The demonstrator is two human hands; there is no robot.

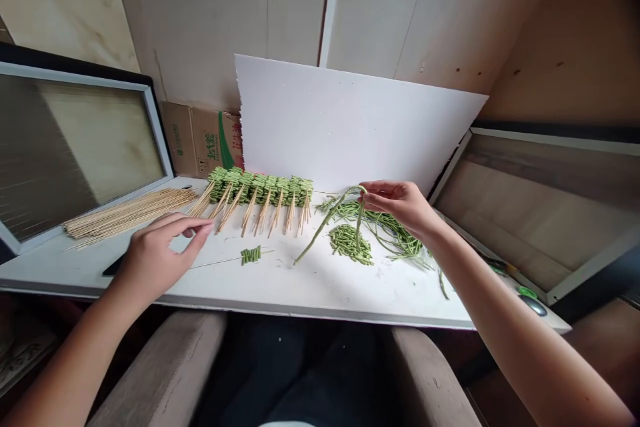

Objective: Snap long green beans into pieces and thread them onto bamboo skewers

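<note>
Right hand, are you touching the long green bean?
Touching: the head view shows the right hand gripping the long green bean at its bend, between the fingertips.

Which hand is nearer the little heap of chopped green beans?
The right hand is nearer: it is just beyond and to the right of the heap, its fingers holding a long green bean. The left hand is much farther away, to the heap's left.

Your hands: two, your left hand [155, 257] and your right hand [400, 205];
Long bean [330, 221] in your right fingers: one;
Bean-laden skewers [263, 190] in your row: about eight;
Bean-laden skewer [251, 255] lying near your left hand: one;
Cut-bean heap [350, 245]: one;
Long-bean tangle [395, 235]: one;
Bare-skewer pile [130, 213]: one, too many sticks for you to count;
Cardboard box [200, 140]: one;
White board [345, 127]: one;
Framed panes [80, 153]: two;
</note>
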